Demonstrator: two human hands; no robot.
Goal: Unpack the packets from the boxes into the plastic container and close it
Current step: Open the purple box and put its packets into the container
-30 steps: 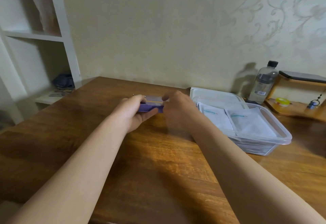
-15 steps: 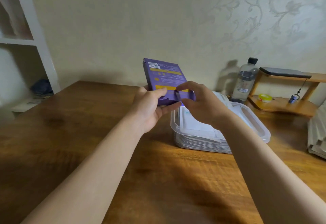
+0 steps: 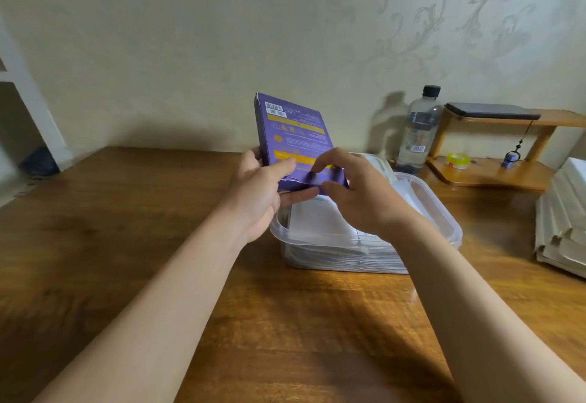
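Lifted off the table (image 3: 126, 244) a second ago, the purple box (image 3: 295, 136) now stands upright over the open plastic container (image 3: 317, 241), so its packets can drop straight in. The left hand (image 3: 260, 193) grips its lower corner. The right hand (image 3: 358, 196) pinches the bottom flap, seemingly prying it open. White packets (image 3: 317, 221) already lie inside.

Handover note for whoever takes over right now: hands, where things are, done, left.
Left hand holds the purple box by its lower left edge, upright over the plastic container. Right hand pinches the box's bottom flap, which is bent outward.
The container sits open on the table, with white packets already inside. What looks like its lid lies behind it.
Left: empty this box into the container, then close it.
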